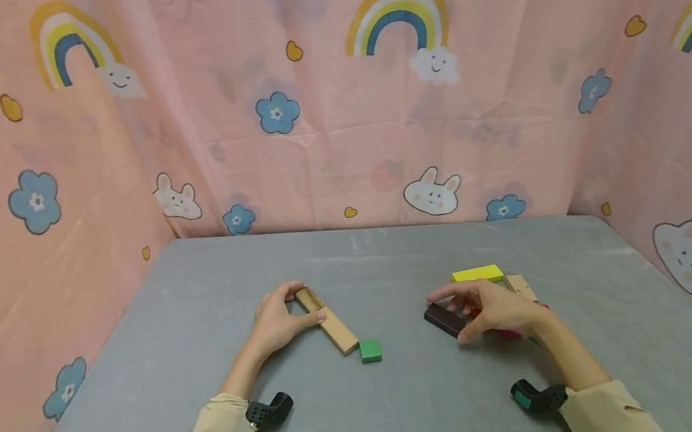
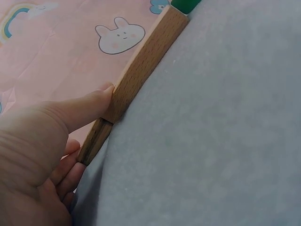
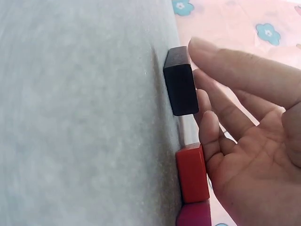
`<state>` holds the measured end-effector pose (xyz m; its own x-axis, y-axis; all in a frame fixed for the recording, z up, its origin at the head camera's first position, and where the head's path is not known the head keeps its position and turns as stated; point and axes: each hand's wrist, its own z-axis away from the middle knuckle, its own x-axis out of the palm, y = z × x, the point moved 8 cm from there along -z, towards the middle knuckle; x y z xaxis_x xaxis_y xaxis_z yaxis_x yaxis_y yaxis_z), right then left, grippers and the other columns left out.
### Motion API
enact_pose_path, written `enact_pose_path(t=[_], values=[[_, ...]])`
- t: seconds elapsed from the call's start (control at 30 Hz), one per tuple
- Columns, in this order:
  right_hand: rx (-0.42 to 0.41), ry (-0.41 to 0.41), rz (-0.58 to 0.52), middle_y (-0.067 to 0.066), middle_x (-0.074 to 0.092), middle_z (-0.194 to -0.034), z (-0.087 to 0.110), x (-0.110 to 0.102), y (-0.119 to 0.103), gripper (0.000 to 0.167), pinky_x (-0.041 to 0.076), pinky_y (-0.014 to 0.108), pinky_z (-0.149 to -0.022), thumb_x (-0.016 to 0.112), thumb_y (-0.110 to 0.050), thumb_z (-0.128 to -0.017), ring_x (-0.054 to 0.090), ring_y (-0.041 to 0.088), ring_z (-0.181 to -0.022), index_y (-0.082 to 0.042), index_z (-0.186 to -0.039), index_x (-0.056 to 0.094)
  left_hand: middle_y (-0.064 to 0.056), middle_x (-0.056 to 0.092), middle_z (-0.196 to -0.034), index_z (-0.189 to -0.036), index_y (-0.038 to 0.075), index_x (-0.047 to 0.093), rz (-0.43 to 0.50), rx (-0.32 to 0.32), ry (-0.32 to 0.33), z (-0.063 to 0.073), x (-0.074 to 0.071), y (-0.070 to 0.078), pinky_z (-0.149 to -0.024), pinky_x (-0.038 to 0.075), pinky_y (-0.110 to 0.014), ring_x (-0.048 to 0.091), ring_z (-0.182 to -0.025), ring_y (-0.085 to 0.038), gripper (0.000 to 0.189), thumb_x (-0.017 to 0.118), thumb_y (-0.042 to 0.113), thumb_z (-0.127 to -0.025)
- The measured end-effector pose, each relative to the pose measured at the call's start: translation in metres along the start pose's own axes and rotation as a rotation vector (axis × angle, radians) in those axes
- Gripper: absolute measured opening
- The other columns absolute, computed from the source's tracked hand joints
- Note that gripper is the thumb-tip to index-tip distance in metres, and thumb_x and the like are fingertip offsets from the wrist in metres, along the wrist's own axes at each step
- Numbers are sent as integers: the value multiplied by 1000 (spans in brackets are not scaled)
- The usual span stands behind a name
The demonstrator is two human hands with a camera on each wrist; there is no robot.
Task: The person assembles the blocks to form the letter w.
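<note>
My left hand (image 1: 277, 323) pinches a short brown wooden block (image 1: 309, 298) that meets a longer tan wooden block (image 1: 338, 331). The left thumb rests near their joint, with the fingers at the brown block's far end. A green block (image 1: 370, 350) touches the tan block's near end. In the right wrist view, my right hand (image 3: 254, 136) is spread loosely over a dark brown block (image 3: 182, 89) lying on the table. Its thumb is by the block's upper edge and its fingers lie beyond; firm contact cannot be told.
Under and beside the right hand are a red block (image 3: 193, 173) and a magenta block (image 3: 195, 214). Behind it lie a yellow block (image 1: 477, 274) and a light wooden block (image 1: 520, 287). A pink printed curtain (image 1: 339, 165) surrounds the grey table (image 1: 374, 418).
</note>
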<state>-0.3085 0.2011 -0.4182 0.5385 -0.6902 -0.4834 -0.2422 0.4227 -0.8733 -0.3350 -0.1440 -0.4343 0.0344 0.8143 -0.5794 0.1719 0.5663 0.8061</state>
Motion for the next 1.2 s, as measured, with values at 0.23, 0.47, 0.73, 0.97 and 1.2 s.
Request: enact_pose_path(t=[0.23,0.47,0.73,0.97,1.2], values=[[38,10,-26,20,56,-115,0,-1,1,69,46,30,-75,85,2,-72,48,37,-101,-6,-135,60,-11,53,-131,-139,12,55,-9,1,0,-2,0,0,-100,34,-55,43,-124,-32,75,85,41,-77],[61,26,-71,22,55,-112,2,-1,4,71,46,29,-68,83,9,-69,48,36,-96,-5,-135,60,-10,53,-131,-139,11,55,-3,5,-14,-3,2,1,-99,35,-54,44,-124,-30,75,85,41,-77],[82,65,-59,20,57,-107,4,-1,2,69,44,28,-65,82,11,-67,48,34,-90,-5,-131,63,-11,54,-130,-139,11,55,-7,6,-8,-3,2,4,-100,35,-54,45,-123,-31,74,86,39,-77],[84,78,-14,19,58,-106,2,-1,3,68,44,28,-66,83,9,-66,48,33,-90,-6,-129,64,-12,53,-131,-139,9,54,7,27,-15,-3,3,2,-100,35,-54,45,-123,-31,76,85,41,-78],[74,59,29,13,60,-112,-1,1,2,68,44,28,-70,88,0,-68,48,32,-94,-6,-131,62,-12,53,-131,-139,10,55,-10,20,-3,-2,2,-2,-99,35,-54,45,-123,-31,77,85,43,-76]])
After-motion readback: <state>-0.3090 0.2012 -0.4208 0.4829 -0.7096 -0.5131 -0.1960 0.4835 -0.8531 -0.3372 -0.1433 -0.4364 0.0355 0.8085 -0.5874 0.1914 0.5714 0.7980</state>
